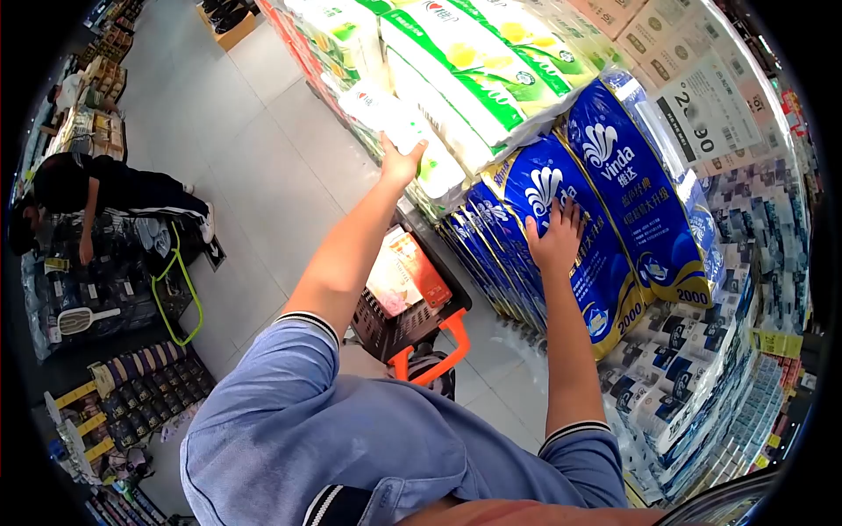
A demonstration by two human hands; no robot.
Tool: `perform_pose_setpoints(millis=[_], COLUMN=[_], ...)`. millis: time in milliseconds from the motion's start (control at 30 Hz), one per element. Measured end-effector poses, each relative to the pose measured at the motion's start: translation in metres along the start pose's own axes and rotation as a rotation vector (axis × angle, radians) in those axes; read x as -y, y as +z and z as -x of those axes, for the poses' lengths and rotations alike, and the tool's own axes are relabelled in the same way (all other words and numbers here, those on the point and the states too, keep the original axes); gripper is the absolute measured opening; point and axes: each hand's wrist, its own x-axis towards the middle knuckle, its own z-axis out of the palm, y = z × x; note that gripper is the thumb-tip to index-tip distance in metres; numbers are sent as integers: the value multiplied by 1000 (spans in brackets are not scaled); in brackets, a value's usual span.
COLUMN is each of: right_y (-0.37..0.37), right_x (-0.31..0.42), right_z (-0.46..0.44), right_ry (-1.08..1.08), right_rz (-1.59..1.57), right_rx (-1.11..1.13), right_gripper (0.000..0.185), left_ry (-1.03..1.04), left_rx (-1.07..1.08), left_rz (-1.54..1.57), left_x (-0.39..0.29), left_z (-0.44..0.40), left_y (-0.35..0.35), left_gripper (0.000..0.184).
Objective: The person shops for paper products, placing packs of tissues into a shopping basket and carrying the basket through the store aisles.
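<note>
Pale tiled store floor (281,131) spreads beyond the left hand (404,163), and a black shopping basket (373,317) sits between the two forearms. Well apart, the right hand (556,245) lies spread on a blue Vinda pack (602,287), while the left rests on a white-and-green tissue pack (396,117), its grip unclear. Steadying or straightening these packs seems the step in hand; shifting the white-and-green one would call for fingers around its edge.

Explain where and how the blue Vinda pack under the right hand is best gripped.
Probably grip the blue pack by its gold-banded end, from the wearer's side: that end points toward the wearer, while another Vinda pack crowds one long side.
</note>
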Motion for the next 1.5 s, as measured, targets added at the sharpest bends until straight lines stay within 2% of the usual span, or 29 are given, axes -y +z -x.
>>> perform_pose_setpoints(millis=[100,167,200,233,300,467,533,600,700,733,767,833,900,933,1000,1033,1100,1200,1333,1400,1433,1500], right_y=[-1,0,3,4,6,4,3,5,7,8,9,7,9,9,8,9,9,10,13,12,11,9], right_x=[1,1,-1,-2,-3,-1,-1,-2,-3,-3,-3,-2,-4,-4,-1,0,-2,-4,-5,-7,-5,-3], right_z=[0,-1,1,1,0,-1,0,-1,-1,-1,0,-1,0,-1,-1,1,-1,-4,-2,-2,-2,-1], right_ry=[-17,-18,-22,-28,-28,-22,-17,-28,-41,-40,-25,-20,-1,-1,2,11,3,-10,-21,-31,-27,-29], right_rz=[-2,5,-2,-12,-5,-22,-17,-27,-41,-40,-32,-49,-37,-47,-52,-48,-50,-34,-20,-18,-21,-50], right_rx=[-10,3,-6,-18,-12,-20,-27,-41,-64,-69,-66,-58,-54,-53,-55,-44,-44,-38,-34,-38,-38,-49], right_gripper=[68,67,67,66,66,65,64,63,63,62,62,63,63,64,64,64,64,63,64,64,64,64], left_ry=[39,18,41,32,-77,-31,-96,-133,-214,-245,-413,-518,-447,-451,-338,-355,-227,-253,-261,-274,-255,-331], left_rx=[111,94,133,132,262,286,209,285,346,253,124,-134,-339,-326,-260,-179,-99,-117,-96,34,20,104], left_rz=[73,-72,11,17,96,60,167,151,121,217,294,631,608,602,810,988,1034,1109,1082,950,955,602], left_x=[14,5,9,11,6,7,22,55,61,78,88,83,88,64,-4,41,35,16,29,28,34,42], left_z=[-2,7,2,-2,-8,2,22,45,98,103,98,73,35,34,41,17,14,21,17,18,18,26], left_y=[9,19,16,11,0,-2,-2,-2,2,11,16,11,4,11,21,42,78,88,84,78,70,49], left_gripper=[99,100,92,92,94,98,102,106,105,101,92,86,77,77,73,69,73,69,69,73,73,83])
